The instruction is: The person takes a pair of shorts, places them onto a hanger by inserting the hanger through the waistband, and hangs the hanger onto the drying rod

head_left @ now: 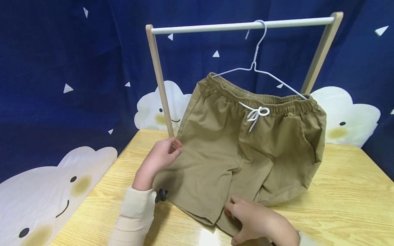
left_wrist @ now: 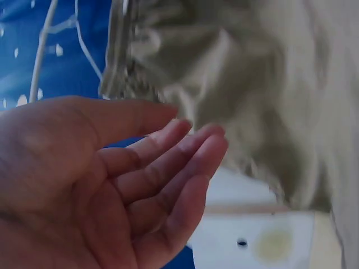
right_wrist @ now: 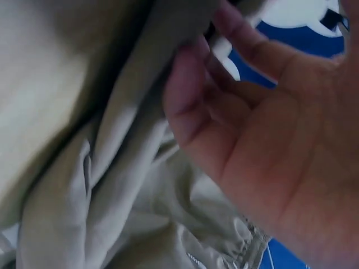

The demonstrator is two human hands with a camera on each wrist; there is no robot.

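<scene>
Khaki shorts [head_left: 209, 136] with an elastic waistband and a white drawstring bow [head_left: 258, 113] hang at a slant from a white wire hanger [head_left: 255, 66]. Beside their left edge is my left hand [head_left: 161, 153], fingers loosely bent and holding nothing. The left wrist view shows that palm [left_wrist: 140, 179] with the thumb near the fingertips and fabric behind. My right hand [head_left: 255, 217] is low at the other leg's hem, thumb and fingers spread apart. In the right wrist view its bent fingers [right_wrist: 190, 101] lie against the folded cloth.
The hanger hooks over a white rail [head_left: 203, 28] between wooden posts [head_left: 160, 78]. The rack stands on a light wood table [head_left: 347, 191]. Behind is a dark blue curtain [head_left: 77, 41] with white triangles and smiling clouds [head_left: 61, 191].
</scene>
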